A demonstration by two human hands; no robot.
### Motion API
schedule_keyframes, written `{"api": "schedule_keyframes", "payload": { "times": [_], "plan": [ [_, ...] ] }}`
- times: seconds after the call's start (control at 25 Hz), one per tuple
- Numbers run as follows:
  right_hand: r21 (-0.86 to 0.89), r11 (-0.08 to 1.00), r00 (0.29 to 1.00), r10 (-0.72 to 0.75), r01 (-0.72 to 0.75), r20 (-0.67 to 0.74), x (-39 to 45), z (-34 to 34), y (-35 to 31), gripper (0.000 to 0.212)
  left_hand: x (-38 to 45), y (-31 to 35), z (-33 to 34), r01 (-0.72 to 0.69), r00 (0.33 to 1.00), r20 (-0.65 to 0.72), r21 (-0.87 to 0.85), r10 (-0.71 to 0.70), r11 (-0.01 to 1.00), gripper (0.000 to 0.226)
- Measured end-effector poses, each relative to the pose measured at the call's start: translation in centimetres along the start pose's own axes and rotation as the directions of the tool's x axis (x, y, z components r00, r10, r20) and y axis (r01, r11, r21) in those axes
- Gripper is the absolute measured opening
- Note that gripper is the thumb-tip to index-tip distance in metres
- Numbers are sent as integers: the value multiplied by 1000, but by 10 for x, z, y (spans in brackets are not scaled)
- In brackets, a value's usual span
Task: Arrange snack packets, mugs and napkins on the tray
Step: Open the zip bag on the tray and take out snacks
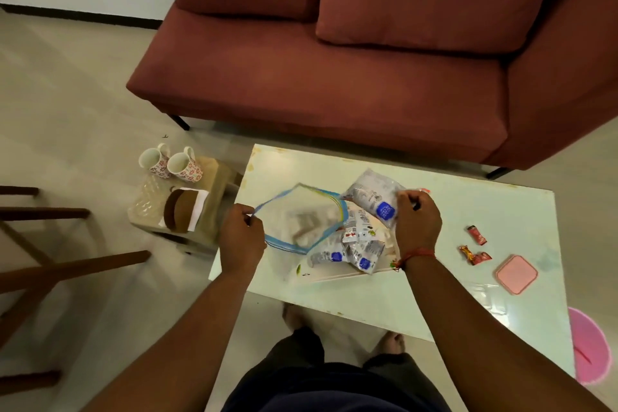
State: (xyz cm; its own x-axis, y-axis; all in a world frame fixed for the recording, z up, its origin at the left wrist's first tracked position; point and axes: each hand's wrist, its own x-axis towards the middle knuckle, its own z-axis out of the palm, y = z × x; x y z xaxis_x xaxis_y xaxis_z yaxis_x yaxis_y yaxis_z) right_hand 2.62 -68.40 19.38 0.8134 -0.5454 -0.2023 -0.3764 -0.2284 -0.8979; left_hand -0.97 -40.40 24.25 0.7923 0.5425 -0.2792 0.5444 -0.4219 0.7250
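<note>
Standing over a white table (468,211), emptying a clear zip bag (301,217). Left hand (239,237) curled, pinching the bag's blue rim at its left corner — presumably to hold the mouth wide. Right hand (416,221) closed round a grey snack packet (373,194) with a blue label, held at the bag's far right edge, apparently just lifted clear of the mouth. Three or so more packets (357,244) heaped just below, between the hands, lying on what looks like a pale tray (337,274) whose near edge shows — hard to be sure. Bag blurred, so still in motion by the look of it.

Off to the left, on a low stool (217,184) beside the table: two flowered mugs (170,162) side by side, and nearer, white napkins (197,207) under a brown round thing. Not yet on the tray. To the right on the table, small red sweets (475,244) and a pink box (516,274), well apart from the packets.

Likely next: packet set down with the others, bag put aside.
</note>
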Motion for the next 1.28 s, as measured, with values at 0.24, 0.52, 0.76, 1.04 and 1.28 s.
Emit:
{"api": "schedule_keyframes", "payload": {
  "times": [0.24,0.52,0.76,1.04,1.28],
  "plan": [
    [-302,932,974,224,-203,38,-14,91,76,17,51,-31,-40,24,999,24,28,-25,999,12],
    [-404,873,905,376,-273,201,6,170,109,32,88,-57,-61,-19,999,51,95,14,995,15],
    [-340,843,824,508,-417,250,7,153,115,38,84,-46,-49,4,991,131,25,-8,1000,13],
    [-57,997,984,57,-48,172,-37,85,30,13,53,0,-6,21,985,171,-102,-3,995,13],
    [-387,682,757,-391,620,523,-84,10,-52,56,-11,67,36,50,985,175,-296,2,954,23]
  ]
}}
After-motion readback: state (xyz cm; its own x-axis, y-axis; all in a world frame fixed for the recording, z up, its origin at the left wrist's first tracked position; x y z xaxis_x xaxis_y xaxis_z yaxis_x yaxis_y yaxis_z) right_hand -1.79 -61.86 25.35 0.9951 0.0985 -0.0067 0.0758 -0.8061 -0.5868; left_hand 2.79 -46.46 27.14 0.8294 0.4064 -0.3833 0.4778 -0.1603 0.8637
